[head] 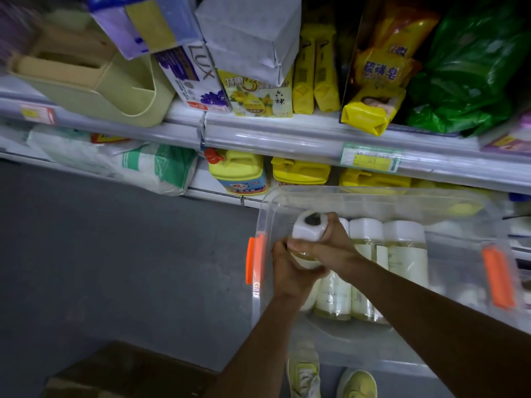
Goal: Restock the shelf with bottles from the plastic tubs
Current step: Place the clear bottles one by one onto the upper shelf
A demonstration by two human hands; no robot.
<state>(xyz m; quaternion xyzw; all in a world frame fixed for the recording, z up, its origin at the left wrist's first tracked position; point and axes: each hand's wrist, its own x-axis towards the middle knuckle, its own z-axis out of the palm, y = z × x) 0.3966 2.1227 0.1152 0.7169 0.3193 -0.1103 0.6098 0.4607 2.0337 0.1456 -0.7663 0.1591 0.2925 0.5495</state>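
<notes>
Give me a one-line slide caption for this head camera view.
Both hands, left and right, grip a white-capped bottle above the clear plastic tub.

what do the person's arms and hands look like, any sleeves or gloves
Both forearms are bare as far as the frame shows: no sleeves in view. The left hand and right hand wear no gloves, and no watch, bracelet or ring is visible. Motion blur hides finer detail.
</notes>
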